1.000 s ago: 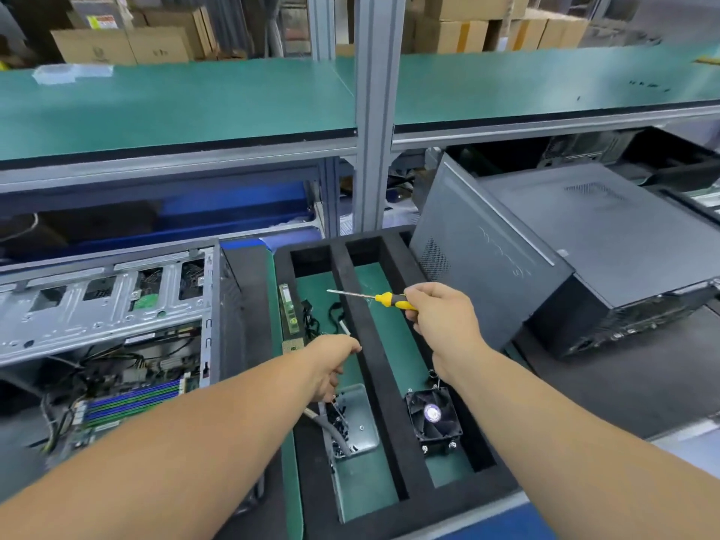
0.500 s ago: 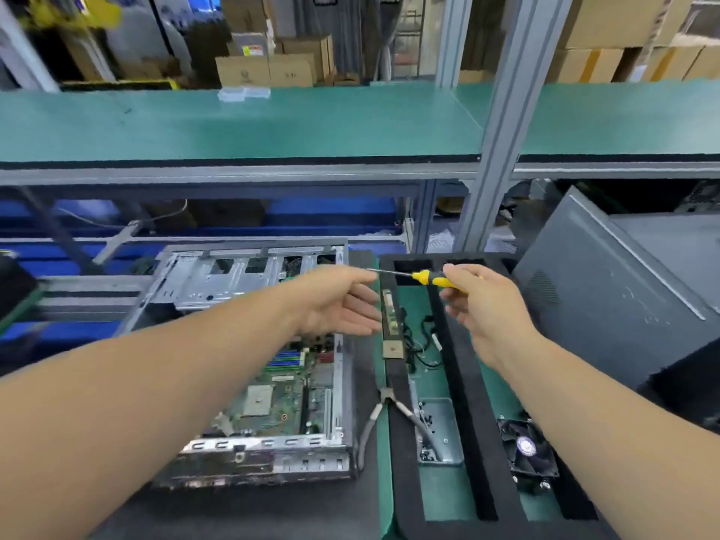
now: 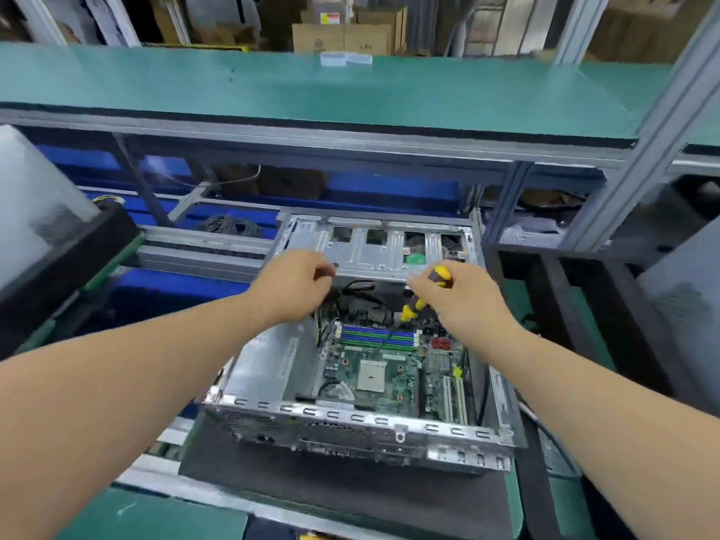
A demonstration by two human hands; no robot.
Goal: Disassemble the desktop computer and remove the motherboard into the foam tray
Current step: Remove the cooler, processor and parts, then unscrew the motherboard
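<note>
Hands were both over the far part of the open case (image 3: 350,426), which stood on a dark mat (image 3: 311,496) in the middle of the bench. The right hand (image 3: 459,302) was closed around a screwdriver (image 3: 413,307) with a yellow and black handle; the handle end stuck out above the fist and the shaft pointed down and to the left, toward the blue and green memory slots (image 3: 378,337). The left hand (image 3: 296,286) was just left of it, fingers curled downward near black cables (image 3: 362,290) at the far edge of the board; whether it held anything, I could not tell.

The motherboard (image 3: 389,376) lay flat inside the case, nearer than both hands and a little below them, with its square socket (image 3: 372,378) in the middle. A metal drive cage (image 3: 374,247) stood up just beyond the hands. The foam tray (image 3: 545,286) was to the right of the case, only partly in view behind the right forearm.
</note>
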